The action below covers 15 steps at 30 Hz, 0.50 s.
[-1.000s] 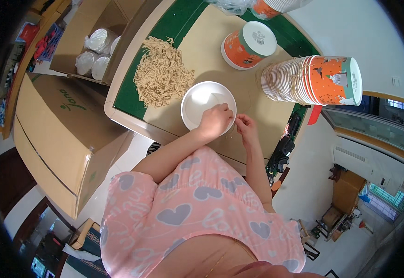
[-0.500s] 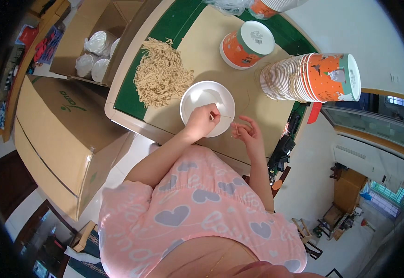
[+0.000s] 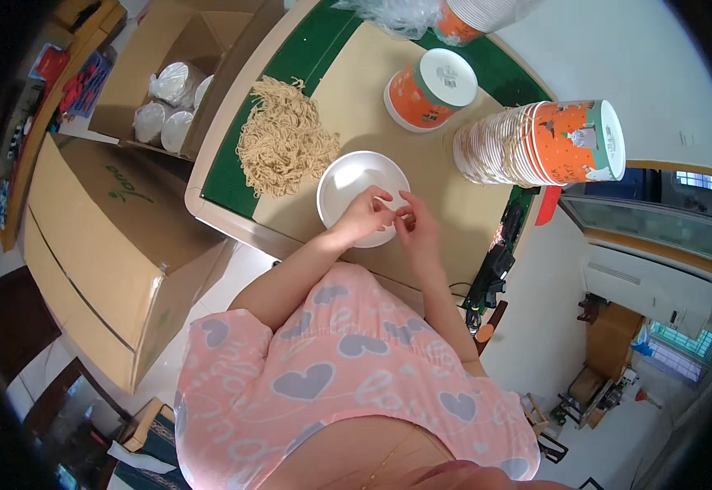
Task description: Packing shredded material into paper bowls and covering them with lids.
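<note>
My left hand (image 3: 364, 216) is over a white round bowl (image 3: 338, 181), with its thumb and fingers pinched together. My right hand (image 3: 416, 231) meets it at the bowl's right side, fingertips closed and almost touching those of the left. A thin tan string is pinched between them; the fingers hide most of it now. Left of the bowl lies a tangled heap of tan strings (image 3: 285, 139). To the right, a stack of nested orange paper buckets (image 3: 564, 143) lies on its side, with tan strings hanging along its rims.
An orange paper bucket (image 3: 416, 96) stands upside down beyond the bowl. More buckets (image 3: 459, 23) and clear plastic (image 3: 397, 15) are at the far edge. Black cables (image 3: 495, 265) lie at the table's right. Cardboard boxes (image 3: 95, 245) stand on the left, one holding wrapped white stacks.
My right hand has moved left and up to meet my left hand. The string stretched between them is now mostly hidden by the fingers. The view has shifted slightly.
</note>
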Motion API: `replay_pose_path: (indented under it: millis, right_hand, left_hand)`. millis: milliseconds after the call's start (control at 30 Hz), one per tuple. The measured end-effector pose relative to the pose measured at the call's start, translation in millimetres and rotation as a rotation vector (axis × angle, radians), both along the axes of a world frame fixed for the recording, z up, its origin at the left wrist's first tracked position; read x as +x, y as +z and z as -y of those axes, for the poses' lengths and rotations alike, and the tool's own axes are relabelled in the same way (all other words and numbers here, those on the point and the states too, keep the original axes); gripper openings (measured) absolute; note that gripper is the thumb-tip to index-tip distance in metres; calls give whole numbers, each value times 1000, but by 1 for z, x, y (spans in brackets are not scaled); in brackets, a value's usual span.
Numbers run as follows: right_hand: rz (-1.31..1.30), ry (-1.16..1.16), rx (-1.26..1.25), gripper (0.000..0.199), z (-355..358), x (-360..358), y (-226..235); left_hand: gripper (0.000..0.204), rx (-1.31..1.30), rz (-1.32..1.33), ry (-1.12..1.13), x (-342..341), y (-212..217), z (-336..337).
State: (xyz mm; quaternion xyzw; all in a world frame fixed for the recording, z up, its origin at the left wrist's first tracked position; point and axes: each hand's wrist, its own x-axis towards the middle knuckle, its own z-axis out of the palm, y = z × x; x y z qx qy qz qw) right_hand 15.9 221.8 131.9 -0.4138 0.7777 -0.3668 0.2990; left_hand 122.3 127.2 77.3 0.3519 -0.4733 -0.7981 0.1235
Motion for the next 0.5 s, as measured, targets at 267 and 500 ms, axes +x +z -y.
replay_pose_path:
  millis: [267, 500]
  right_hand:
    - [34, -57, -113, 36, -10, -3, -17]
    - [211, -157, -101, 30, -14, -5, -20]
  left_hand:
    - [46, 73, 66, -63, -11, 4, 0]
    - [48, 524, -12, 44, -10, 13, 5]
